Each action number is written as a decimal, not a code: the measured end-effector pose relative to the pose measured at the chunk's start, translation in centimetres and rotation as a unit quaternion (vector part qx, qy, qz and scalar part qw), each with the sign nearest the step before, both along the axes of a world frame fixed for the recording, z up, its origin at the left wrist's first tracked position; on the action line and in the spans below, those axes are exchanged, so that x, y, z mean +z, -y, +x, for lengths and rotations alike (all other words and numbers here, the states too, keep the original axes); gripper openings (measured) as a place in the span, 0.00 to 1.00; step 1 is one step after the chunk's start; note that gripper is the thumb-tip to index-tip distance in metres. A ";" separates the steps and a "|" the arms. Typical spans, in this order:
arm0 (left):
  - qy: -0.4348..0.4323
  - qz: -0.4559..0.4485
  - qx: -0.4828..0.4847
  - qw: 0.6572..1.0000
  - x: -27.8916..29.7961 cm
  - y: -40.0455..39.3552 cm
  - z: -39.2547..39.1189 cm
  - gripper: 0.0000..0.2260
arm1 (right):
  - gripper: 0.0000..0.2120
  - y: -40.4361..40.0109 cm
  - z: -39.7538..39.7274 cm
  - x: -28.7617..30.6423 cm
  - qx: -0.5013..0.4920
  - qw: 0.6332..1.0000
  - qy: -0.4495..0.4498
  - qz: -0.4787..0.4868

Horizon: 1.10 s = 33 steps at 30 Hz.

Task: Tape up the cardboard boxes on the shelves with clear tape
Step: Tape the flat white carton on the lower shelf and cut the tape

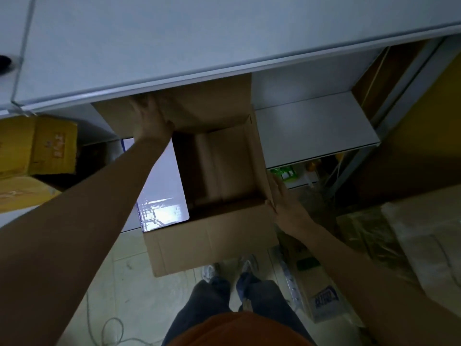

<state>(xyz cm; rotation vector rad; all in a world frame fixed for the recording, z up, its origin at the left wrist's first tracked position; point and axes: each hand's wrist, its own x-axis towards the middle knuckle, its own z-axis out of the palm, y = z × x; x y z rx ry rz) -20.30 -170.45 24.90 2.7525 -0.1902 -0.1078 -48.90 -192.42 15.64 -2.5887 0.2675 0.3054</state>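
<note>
An open brown cardboard box (224,168) sits on a shelf in front of me, and its inside looks empty. Its near flap (212,243) hangs down over the front. A glossy white flap with a blue edge (162,186) lies out to the left. My left hand (149,118) rests flat on the far flap (204,103), fingers reaching under the upper shelf. My right hand (282,201) lies with straight fingers against the box's right wall (259,156) near its front corner. No tape is in view.
The white upper shelf (174,46) overhangs the box's back. A lower shelf board (311,128) extends to the right. Yellow cartons (37,148) stand at left. Wrapped cartons (411,233) and a printed box (321,298) sit on the floor right; a cable (109,328) lies by my feet.
</note>
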 end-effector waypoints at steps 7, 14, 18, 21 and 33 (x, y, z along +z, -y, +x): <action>0.097 0.171 -0.007 0.981 1.6 -1.2 0.4 0.14 | 0.44 -2.7 5.5 -1.6 0.041 0.969 -0.243 0.033; -0.120 0.158 -0.166 0.966 -6.3 -5.0 -3.7 0.23 | 0.33 -2.6 6.2 -4.3 -0.079 0.994 -0.062 0.037; -0.187 0.169 -0.196 0.948 -10.4 -6.7 -5.6 0.28 | 0.38 -1.1 4.8 -2.0 -0.309 0.911 -0.179 0.206; -0.203 0.154 -0.223 0.941 -11.9 -7.8 -5.8 0.30 | 0.28 0.1 3.9 1.0 -0.343 0.834 -0.269 0.339; -0.393 -0.017 -0.162 0.905 -1.0 -9.1 -2.5 0.37 | 0.19 1.1 6.8 6.3 -0.478 0.619 -0.057 0.621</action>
